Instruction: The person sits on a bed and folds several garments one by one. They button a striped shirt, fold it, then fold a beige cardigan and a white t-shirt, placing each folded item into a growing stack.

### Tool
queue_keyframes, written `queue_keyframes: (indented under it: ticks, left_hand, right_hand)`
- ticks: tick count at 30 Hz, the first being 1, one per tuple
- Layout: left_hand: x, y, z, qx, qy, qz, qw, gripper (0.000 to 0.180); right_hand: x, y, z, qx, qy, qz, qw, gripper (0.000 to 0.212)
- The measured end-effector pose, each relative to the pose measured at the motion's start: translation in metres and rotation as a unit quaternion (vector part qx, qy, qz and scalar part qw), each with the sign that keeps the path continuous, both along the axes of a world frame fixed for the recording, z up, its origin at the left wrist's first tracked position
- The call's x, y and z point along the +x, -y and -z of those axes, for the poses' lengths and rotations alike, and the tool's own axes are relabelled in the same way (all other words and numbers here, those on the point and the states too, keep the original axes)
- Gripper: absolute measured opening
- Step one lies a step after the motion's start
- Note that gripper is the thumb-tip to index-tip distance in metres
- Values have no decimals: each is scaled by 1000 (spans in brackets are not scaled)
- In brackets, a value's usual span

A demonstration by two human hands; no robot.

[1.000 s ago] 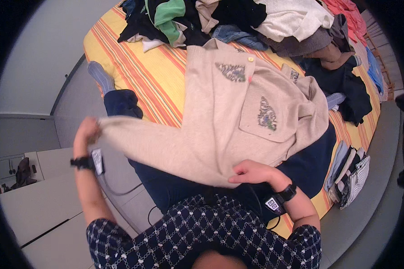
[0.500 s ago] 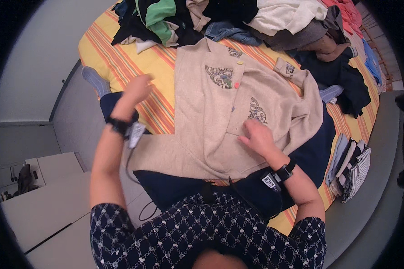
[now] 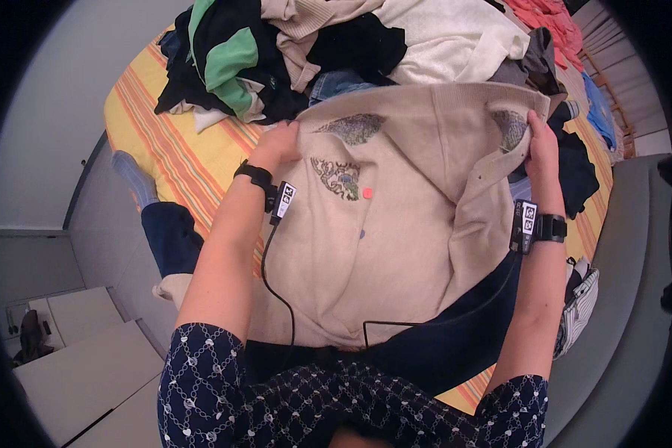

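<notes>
A beige knitted cardigan [image 3: 411, 246] with dark patterned patches, a red button and a blue button spreads over my lap and legs. Its far ribbed edge [image 3: 425, 97] is lifted and stretched between my hands. My left hand [image 3: 280, 143] is closed on the left end of that edge, fingertips partly hidden. At the other end, my right hand [image 3: 543, 149] grips the edge, thumb on top. The edge curls over near my right hand, baring part of the inner side. A sleeve end [image 3: 172, 287] shows beside my left forearm.
Beyond the cardigan lies a heap of clothes, with a green and black garment [image 3: 231, 63] and a white top [image 3: 455, 37]. The bed has a yellow striped cover [image 3: 179, 127]. Folded clothes [image 3: 579, 306] lie at right beside a grey padded edge [image 3: 620, 299]. Cables hang from both wrists.
Both hands have moved to the cardigan's far edge and taken hold of it. The edge has risen and been pulled wide. The left hand was off the cloth; the right was resting on it.
</notes>
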State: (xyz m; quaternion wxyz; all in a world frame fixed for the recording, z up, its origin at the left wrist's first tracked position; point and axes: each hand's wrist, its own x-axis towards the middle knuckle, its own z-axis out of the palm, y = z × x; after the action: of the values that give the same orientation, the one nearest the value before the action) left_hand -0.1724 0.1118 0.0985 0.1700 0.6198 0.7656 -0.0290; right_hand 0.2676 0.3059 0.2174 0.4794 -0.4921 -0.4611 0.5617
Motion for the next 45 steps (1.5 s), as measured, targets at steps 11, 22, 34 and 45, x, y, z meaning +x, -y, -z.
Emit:
queue_keyframes:
  ticks: [11, 22, 34, 45]
  left_hand:
    - [-74, 33, -62, -13, -202, -192, 960, 27]
    - [160, 152, -33, -63, 109, 151, 980, 45]
    - [199, 157, -34, 46, 207, 41, 976, 34]
    - [200, 127, -4, 157, 212, -102, 959, 18]
  right_hand:
    - [-133, -12, -19, 49, -218, -331, 917, 41]
    - [-37, 225, 68, 150, 646, -423, 618, 38]
    - [0, 247, 86, 111, 636, -592, 482, 16]
    - [-99, 256, 117, 227, 577, -309, 721, 12]
